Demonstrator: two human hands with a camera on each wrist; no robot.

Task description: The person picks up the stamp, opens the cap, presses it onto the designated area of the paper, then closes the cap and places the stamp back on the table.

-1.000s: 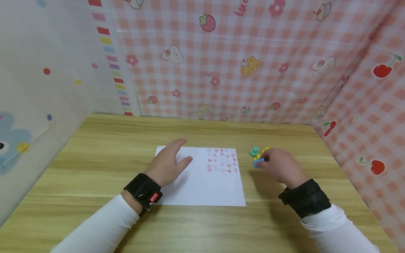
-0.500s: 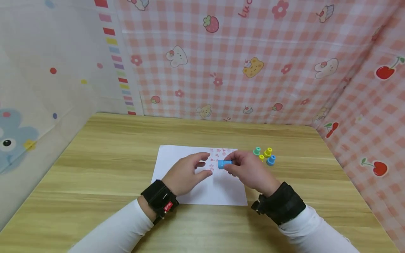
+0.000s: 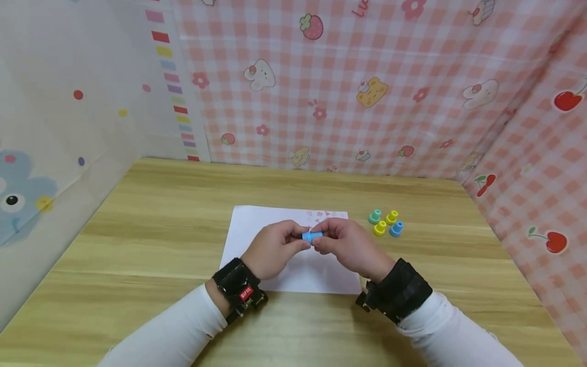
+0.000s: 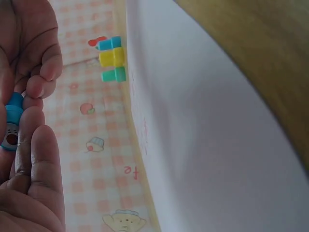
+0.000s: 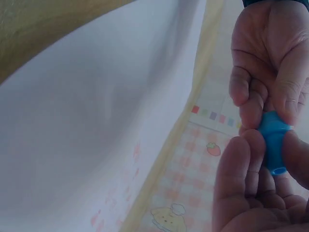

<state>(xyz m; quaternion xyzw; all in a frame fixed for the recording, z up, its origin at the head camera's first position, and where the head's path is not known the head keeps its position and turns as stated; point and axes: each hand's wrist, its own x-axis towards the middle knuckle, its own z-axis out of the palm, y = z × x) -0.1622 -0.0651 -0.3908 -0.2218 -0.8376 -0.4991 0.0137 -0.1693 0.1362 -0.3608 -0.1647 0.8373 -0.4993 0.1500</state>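
Over the paper, both hands hold one small blue toy stamp [image 3: 313, 237] lying sideways in the air. My left hand [image 3: 273, 251] pinches its wider end between thumb and fingers. The narrower handle end is pinched by my right hand [image 3: 356, 248]. In the left wrist view a small printed face shows on the blue stamp [image 4: 13, 116]; the right wrist view shows the open hollow end of the blue stamp [image 5: 275, 150]. Beneath the hands lies a sheet of white paper [image 3: 257, 219], with red stamped prints [image 3: 319, 214] at its upper right, partly hidden by the hands.
Right of the paper, several stamps stand upright: a green stamp [image 3: 375, 216], a yellow stamp [image 3: 392, 217], a nearer yellow stamp [image 3: 379, 228] and a blue stamp [image 3: 396, 229]. Patterned cloth [image 3: 284, 102] hangs behind the wooden table [image 3: 183, 204] and along both sides.
My right hand has brought the blue stamp left from the cluster to over the paper. The left hand has moved right and its fingers have closed on the stamp's wider end.
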